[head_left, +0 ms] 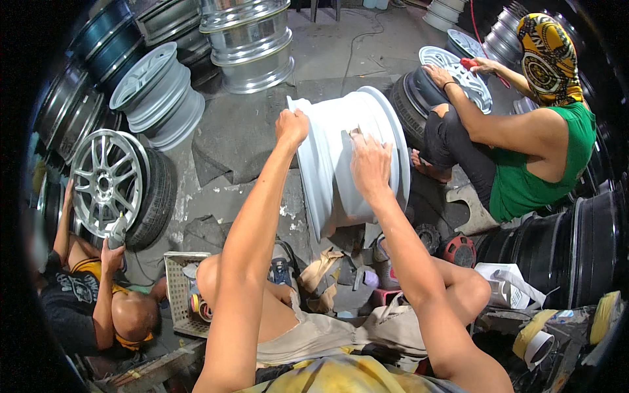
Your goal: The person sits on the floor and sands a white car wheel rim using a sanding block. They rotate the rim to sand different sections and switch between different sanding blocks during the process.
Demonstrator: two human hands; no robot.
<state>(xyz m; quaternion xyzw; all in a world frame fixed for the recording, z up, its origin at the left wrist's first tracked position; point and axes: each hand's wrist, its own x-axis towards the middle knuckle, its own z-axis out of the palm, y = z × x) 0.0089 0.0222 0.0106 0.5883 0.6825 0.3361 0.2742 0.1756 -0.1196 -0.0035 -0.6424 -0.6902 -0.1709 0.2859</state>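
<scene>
A light grey wheel rim (334,190) stands on its tread side in front of me, its smooth barrel facing me. My left hand (291,126) is closed over the rim's left flange. On the barrel, toward its right part, lies my right hand (371,160), its fingers bent and pressed together against the surface. A small tan edge shows at those fingertips; what it belongs to is too small to make out.
At right, a person in green (540,157) handles a red tool (468,63) over another wheel. At lower left, a person (78,298) holds a grey power tool (118,232) against a spoked wheel (103,183). A plastic basket (175,288) sits beside my leg. Stacked rims (246,49) stand behind.
</scene>
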